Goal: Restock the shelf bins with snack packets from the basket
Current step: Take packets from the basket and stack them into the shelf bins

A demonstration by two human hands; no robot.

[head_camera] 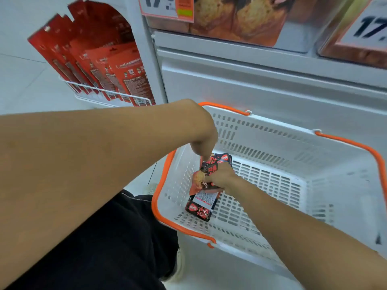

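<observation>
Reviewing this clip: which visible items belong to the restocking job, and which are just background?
Job items: white basket; black-and-red snack packets inside it; left hand and right hand, both on the packets; shelf bins above.

Background: red boxes in wire rack; price tags.

White basket (272,155) — orange handles (356,145), black-red snack packets (201,206), red pouches (117,74) — perhaps printed.
</observation>
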